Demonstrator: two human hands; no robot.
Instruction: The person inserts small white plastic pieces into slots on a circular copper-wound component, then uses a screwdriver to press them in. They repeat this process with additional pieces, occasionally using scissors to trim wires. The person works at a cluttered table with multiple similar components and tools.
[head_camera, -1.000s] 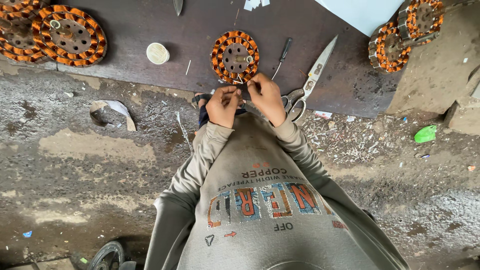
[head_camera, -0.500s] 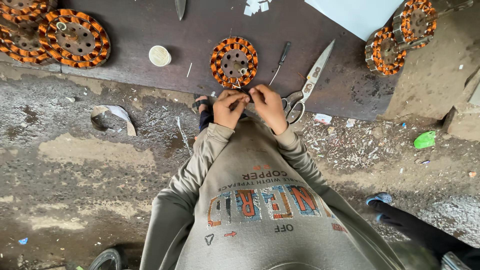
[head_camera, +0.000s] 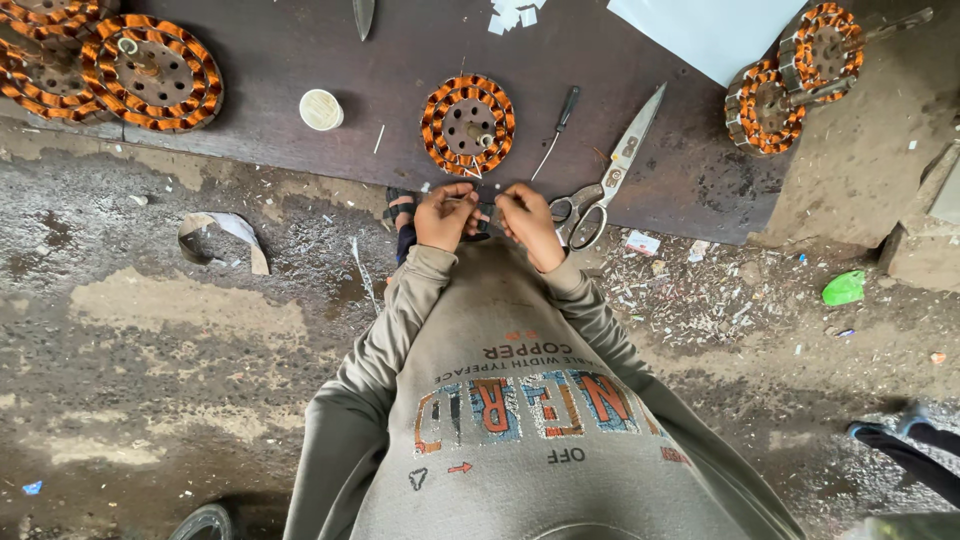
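Observation:
My left hand (head_camera: 445, 215) and my right hand (head_camera: 530, 225) meet close to my chest, fingers pinched together on a small dark piece (head_camera: 485, 211) held between them; what it is cannot be told. Just beyond them a round stator wound with copper coils (head_camera: 467, 124) lies flat on a dark board (head_camera: 300, 60). Large scissors (head_camera: 605, 185) lie beside my right hand. A thin screwdriver (head_camera: 560, 125) rests right of the stator. My grey sweatshirt sleeves fill the lower view.
More copper-wound stators sit at the far left (head_camera: 150, 72) and far right (head_camera: 790, 80). There is a white round cap (head_camera: 321, 109), a white sheet (head_camera: 715, 30), a curled paper strip (head_camera: 220, 232) and a green scrap (head_camera: 843, 288). Another person's leg (head_camera: 905, 445) is at the lower right.
Both hands have drawn back from the stator toward my body, still together. Another person's leg has come into view at the lower right.

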